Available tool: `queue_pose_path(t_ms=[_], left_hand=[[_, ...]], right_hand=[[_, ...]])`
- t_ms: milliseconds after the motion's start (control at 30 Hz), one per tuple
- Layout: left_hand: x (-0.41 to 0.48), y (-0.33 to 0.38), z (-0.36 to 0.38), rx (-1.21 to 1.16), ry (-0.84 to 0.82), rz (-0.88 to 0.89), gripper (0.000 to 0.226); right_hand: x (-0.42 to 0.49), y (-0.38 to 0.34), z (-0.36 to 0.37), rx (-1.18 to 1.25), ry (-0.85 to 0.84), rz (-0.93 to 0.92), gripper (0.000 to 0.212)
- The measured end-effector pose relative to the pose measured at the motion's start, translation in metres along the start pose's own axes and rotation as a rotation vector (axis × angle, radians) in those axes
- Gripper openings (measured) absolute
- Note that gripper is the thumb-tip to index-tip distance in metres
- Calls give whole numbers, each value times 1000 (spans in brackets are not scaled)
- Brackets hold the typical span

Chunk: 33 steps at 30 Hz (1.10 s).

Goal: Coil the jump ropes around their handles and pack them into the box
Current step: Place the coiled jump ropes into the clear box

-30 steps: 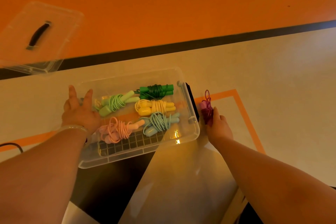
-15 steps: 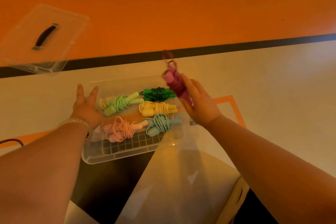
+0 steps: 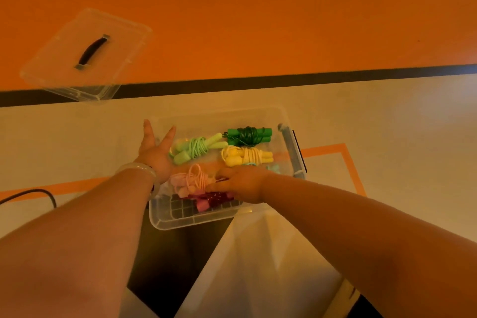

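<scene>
The purple jump rope lies in the clear box, in the near row, between the pink bundle and the box's near wall. The right hand lies over its right end with fingers stretched leftward across it; whether they pinch the bundle or only press it flat cannot be told. The left hand is spread, thumb and fingers apart, against the box's left wall, apparently steadying it.

The likely risk is the coil loosening as the hand lets go – loops could spring up over the rim or tangle with the pink rope touching it. The box also overhangs a dark gap at its near edge, so a hard push down there might tip it.

The purple bundle's long axis runs left to right along the near wall, roughly in line with the light green, dark green and yellow bundles behind it; a paler end points left. The lid lies well apart, on the orange floor at far left
</scene>
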State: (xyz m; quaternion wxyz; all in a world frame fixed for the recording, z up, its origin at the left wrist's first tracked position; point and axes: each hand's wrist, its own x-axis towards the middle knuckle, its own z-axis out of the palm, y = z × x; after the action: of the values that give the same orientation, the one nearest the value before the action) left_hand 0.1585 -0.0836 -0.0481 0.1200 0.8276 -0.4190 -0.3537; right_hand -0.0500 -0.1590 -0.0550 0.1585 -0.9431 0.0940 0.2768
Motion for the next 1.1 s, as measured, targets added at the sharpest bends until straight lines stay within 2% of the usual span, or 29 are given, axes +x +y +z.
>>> queue_pose_path(t_ms=[67,167,400,500,567,667,767,867,1100], left_hand=[[0,0,0,-8,0,-2,88],[1,-1,0,3,0,3,86],[3,-3,2,30,3,1,89],[6,-5,3,53,6,1,91],[6,-6,2,64,4,4,94],[5,-6,2,73,-5,7,97],[6,-6,1,70,-1,-2,97],[6,-7,2,80,-1,-3,95],[3,-3,3,95,-1,9,91]], right_hand=[[0,-2,1,-1,32,-46,67],[0,-5,0,3,44,-106,63],[13,-10,3,-14,7,-112,66],[19,-13,3,-31,41,-26,77],[20,-15,2,1,92,115,85],[20,-15,1,-26,100,256,82],[18,-11,1,-91,63,221,69],[13,-10,-2,-46,44,121,57],[9,-25,-8,-11,-76,1,57]])
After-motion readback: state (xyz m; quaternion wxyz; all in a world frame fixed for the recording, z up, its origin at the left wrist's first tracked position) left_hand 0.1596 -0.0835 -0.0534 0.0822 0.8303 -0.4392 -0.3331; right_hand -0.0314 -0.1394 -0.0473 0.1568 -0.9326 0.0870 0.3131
